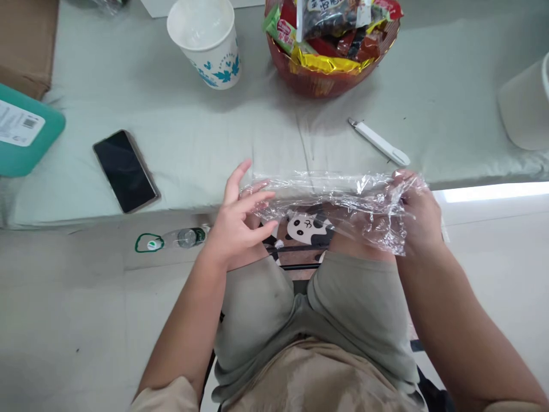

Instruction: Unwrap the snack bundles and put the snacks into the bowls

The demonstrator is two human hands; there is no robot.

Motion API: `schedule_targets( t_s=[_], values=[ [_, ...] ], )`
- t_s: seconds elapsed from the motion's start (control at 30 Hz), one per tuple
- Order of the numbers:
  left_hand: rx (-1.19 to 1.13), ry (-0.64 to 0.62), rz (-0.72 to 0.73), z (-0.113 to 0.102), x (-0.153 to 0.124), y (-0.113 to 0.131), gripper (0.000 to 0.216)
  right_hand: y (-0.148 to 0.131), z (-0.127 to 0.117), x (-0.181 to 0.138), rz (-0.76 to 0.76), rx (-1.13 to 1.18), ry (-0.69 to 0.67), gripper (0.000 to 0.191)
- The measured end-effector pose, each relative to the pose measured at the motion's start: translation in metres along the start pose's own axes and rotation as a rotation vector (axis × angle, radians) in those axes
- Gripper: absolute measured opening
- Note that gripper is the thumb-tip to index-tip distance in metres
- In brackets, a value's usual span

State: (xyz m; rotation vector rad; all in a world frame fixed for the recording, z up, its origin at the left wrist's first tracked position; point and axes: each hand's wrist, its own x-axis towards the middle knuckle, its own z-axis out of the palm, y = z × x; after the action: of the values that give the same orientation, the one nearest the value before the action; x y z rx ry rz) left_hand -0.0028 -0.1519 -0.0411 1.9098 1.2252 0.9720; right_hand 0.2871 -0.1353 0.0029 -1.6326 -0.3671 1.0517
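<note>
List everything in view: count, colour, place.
clear crinkled plastic film: 1, transparent, between hands
white paper cup with teal leaves: 1, white/teal, table top
red round snack basket: 1, red, table top
black flat smartphone: 1, black, table left
white slim pen-shaped tool: 1, white, table right
teal plastic case: 1, teal, left edge
brown cardboard box: 1, brown, top-left
white cylindrical container: 1, white, right edge
clear green-labelled plastic bottle: 1, clear, on floor
pale green cloth-covered table: 1, pale green, ahead
left hand: 1, fingers spread, film's left end
right hand: 1, gripping film's right end
</note>
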Motion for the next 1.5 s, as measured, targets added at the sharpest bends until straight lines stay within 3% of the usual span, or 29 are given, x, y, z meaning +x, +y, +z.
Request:
schedule_targets(
  t_s=[0.2,0.33,0.47,0.63,0.87,1.0,1.17,1.23,1.3,1.4,1.5],
  values=[
    [0.050,0.203,0.030,0.008,0.007,-0.012,0.014,0.001,0.004,0.000,-0.003,0.007,0.007,0.008],
    [-0.089,0.200,0.011,0.004,0.008,-0.011,0.010,0.005,0.003,0.006,0.030,0.129,-0.083,0.016],
    [-0.267,0.190,-0.067,-0.002,0.008,-0.010,0.008,0.008,0.000,0.010,0.085,0.110,-0.127,0.017],
    [-0.480,0.296,-0.138,-0.008,0.010,-0.016,0.006,0.011,-0.005,0.008,-0.103,0.078,-0.188,0.023],
    [-0.647,0.447,-0.271,-0.014,0.010,-0.015,0.013,0.012,-0.016,0.011,-0.195,0.077,-0.300,0.014],
    [-0.679,0.462,-0.319,-0.015,0.009,-0.011,0.028,0.010,-0.022,0.013,-0.182,0.121,-0.370,0.010],
    [-0.796,0.371,-0.520,-0.008,0.015,-0.002,0.056,0.013,-0.029,0.016,-0.269,0.163,-0.606,0.026],
    [-0.748,0.324,-0.616,-0.005,0.019,0.001,0.065,0.014,-0.029,0.015,-0.323,0.112,-0.607,0.041],
    [-0.664,0.336,-0.643,-0.004,0.023,0.002,0.058,0.016,-0.028,0.013,-0.344,-0.028,-0.532,0.042],
    [-0.645,0.442,-0.574,-0.005,0.027,0.004,0.043,0.019,-0.029,0.011,-0.326,-0.197,-0.476,0.030],
    [-0.643,0.499,-0.507,-0.009,0.030,0.004,0.035,0.018,-0.035,0.011,-0.297,-0.247,-0.535,0.028]
  ],
)
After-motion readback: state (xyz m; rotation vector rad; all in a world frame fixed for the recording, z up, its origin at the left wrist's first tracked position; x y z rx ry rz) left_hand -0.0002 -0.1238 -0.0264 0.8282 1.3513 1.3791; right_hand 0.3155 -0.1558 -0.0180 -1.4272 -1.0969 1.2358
